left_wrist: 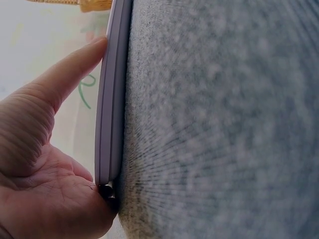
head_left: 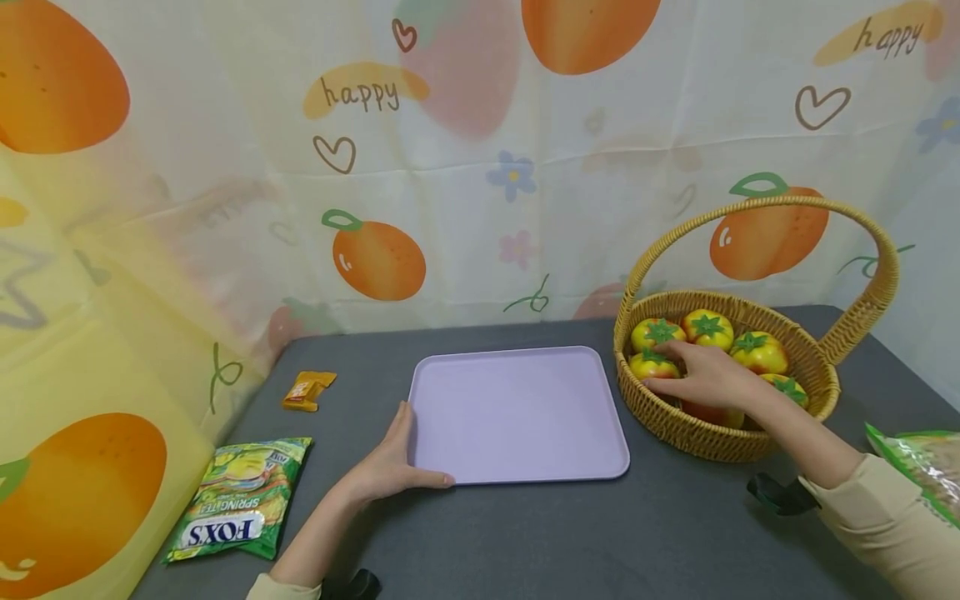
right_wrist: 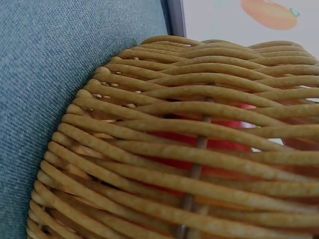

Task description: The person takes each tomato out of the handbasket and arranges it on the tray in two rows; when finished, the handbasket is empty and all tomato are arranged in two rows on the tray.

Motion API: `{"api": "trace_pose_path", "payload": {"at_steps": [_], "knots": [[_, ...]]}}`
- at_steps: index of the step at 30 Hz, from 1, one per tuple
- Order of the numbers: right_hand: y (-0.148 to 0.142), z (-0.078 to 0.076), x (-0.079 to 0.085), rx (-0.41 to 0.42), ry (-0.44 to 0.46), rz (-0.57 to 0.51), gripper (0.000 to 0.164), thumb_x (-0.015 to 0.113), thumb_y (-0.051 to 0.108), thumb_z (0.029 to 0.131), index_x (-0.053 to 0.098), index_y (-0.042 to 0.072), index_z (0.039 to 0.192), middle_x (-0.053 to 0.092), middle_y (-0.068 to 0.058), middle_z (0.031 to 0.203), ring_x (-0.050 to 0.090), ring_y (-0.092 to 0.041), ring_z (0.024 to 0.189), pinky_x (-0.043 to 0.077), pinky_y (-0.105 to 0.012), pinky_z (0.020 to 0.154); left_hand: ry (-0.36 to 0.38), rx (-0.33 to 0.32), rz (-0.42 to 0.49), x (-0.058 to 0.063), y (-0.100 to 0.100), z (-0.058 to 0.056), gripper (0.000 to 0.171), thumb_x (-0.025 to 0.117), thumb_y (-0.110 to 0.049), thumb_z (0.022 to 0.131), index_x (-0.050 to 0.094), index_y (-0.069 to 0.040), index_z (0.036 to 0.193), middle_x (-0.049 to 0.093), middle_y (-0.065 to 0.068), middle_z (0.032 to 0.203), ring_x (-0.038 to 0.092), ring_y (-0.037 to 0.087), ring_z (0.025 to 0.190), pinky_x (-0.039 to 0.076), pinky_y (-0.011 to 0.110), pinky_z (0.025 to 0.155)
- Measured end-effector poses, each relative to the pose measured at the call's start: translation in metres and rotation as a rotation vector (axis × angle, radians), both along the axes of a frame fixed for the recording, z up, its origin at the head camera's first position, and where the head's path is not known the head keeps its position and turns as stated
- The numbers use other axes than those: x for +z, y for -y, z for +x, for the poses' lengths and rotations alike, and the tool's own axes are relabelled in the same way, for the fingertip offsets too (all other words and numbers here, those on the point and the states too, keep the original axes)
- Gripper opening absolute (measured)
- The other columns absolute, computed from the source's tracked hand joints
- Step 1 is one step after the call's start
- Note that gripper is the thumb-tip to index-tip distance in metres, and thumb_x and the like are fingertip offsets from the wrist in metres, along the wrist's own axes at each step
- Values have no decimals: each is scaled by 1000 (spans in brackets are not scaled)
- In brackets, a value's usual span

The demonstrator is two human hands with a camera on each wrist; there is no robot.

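One lilac tray [head_left: 517, 417] lies on the tabletop [head_left: 540, 533], long axis left to right; the left hand [head_left: 386, 468], fingers extended, touches its near-left corner. In one wicker basket [head_left: 708, 447], at least six tomatoes show; the right hand [head_left: 708, 375] brackets one, calyx upward, though I cannot tell whether it grips.

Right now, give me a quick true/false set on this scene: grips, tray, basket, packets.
1. The left grip touches the tray. True.
2. The right grip is on the handle of the basket. False: it is inside the basket, among the tomato-like fruits.
3. The small orange packet lies left of the tray. True.
4. The tomato-like fruits lie on the tray. False: they are in the basket.
5. The FOX'S packet lies right of the tray. False: left.
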State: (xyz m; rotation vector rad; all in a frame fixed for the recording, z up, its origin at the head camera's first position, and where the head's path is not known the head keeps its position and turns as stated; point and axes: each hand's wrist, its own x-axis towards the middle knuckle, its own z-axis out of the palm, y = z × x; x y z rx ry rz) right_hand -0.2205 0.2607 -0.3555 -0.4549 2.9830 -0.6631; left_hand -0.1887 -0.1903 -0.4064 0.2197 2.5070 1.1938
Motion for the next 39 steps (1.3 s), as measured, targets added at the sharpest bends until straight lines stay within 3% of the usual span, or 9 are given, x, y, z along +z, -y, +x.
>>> {"api": "trace_pose_path", "payload": {"at_steps": [14,22,29,39], "knots": [[2,10,2,-50,-31,-73,74,67,52,88,50,-2,136,59,-28,125,56,-44,110,47,-56,84,1,-7,0,-1,2,1,136,89,-38,67,-9,-1,154,-17,22,159,-10,39,146,3,59,114],[3,20,16,-74,-48,-107,74,65,55,88,48,4,139,57,-26,128,55,-43,112,46,-57,87,8,-7,-7,-2,4,1,135,88,-39,68,-9,-1,154,-17,22,159,-10,39,146,2,59,114],[5,30,25,-90,-77,-127,74,65,53,89,46,3,140,57,-24,127,55,-41,111,46,-57,87,11,-14,-9,-2,4,1,134,88,-40,69,-9,-2,154,-18,21,159,-10,38,146,2,59,114],[18,41,40,-73,-110,-177,72,69,51,87,46,9,141,59,-20,126,56,-39,113,47,-57,89,3,-9,-7,1,1,1,134,88,-38,69,-8,-1,154,-17,21,159,-10,38,146,3,59,114]]}}
